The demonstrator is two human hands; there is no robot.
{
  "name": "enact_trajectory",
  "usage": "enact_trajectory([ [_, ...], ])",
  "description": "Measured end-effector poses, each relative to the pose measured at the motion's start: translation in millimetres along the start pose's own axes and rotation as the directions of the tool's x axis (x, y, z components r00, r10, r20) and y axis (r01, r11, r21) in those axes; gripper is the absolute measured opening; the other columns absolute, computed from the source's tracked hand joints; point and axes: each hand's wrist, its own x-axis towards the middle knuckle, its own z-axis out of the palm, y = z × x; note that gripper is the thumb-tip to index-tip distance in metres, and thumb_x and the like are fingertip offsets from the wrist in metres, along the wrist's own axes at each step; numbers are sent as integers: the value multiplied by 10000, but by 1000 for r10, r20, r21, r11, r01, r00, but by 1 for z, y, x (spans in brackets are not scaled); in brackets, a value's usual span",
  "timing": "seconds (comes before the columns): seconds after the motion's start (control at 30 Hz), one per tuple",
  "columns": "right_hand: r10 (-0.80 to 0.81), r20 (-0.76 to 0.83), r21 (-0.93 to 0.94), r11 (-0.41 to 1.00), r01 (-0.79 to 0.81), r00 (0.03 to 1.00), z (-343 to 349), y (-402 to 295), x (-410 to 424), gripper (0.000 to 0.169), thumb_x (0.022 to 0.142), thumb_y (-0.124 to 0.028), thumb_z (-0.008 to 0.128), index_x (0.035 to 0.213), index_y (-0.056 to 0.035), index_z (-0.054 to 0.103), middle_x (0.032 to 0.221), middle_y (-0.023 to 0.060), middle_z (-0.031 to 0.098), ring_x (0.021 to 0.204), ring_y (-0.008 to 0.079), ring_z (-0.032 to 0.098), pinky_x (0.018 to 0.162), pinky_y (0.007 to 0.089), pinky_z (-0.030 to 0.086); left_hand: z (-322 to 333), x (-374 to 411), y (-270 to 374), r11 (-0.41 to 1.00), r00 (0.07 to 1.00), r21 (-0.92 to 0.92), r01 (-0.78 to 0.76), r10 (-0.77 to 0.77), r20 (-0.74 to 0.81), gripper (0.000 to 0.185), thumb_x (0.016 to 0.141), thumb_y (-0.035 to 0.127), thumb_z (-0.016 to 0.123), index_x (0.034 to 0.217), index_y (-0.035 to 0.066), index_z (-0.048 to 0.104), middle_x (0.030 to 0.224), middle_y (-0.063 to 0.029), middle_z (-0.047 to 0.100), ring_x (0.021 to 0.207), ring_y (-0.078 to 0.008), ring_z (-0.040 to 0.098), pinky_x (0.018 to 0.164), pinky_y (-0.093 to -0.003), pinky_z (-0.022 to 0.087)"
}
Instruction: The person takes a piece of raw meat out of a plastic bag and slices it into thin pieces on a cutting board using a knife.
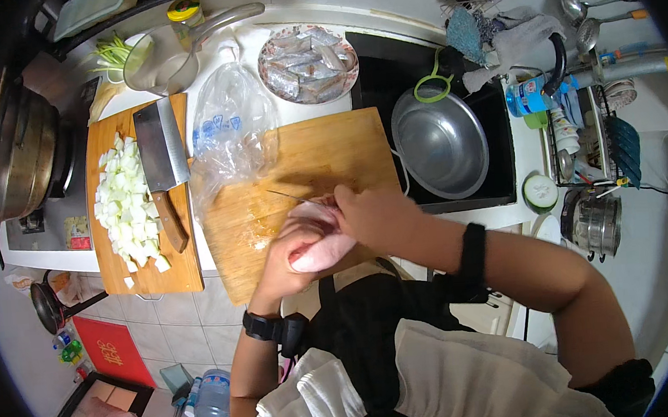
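Note:
My left hand (290, 253) grips a piece of raw pink meat (326, 249), perhaps poultry, above the near part of a wooden cutting board (329, 144). Against the upper side of the meat, my right hand (369, 211) is closed around something mostly hidden; a thin dark blade or rod (286, 195) sticks out to the left beyond it. Wet, yellowish marks show on the board. A clear plastic bag (233, 122) lies over the board's far left corner. On a second wooden board (188, 267) at the left are diced pale green vegetable pieces (127, 195) and a cleaver (161, 145).
A plate of cut fish pieces (308, 63) stands behind the board. To the right, a metal basin (440, 141) rests on a black cooktop or sink area. A cut green gourd (540, 192) is farther right. At the far left stands a large steamer pot (24, 156).

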Motion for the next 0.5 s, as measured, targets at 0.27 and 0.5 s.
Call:
enact_trajectory([
  [0.27, -87, -93, 20, 996, 89, 992, -32, -11, -43, 245, 848, -286, 547, 913, -55, 498, 617, 128, 598, 562, 313, 606, 490, 413, 480, -12, -18, -9, 990, 989, -115, 77, -91, -115, 331, 554, -104, 604, 861, 18, 582, 929, -121, 604, 918, -272, 564, 840, -346, 433],
  [0.5, -37, -19, -86, 996, 36, 999, -46, 17, -81, 203, 851, -279, 542, 856, -82, 498, 531, 100, 559, 456, 284, 581, 408, 396, 461, -18, -24, -24, 972, 992, -229, 53, -79, -103, 404, 537, -82, 658, 909, 22, 541, 976, -116, 580, 969, -270, 535, 894, -369, 403],
])
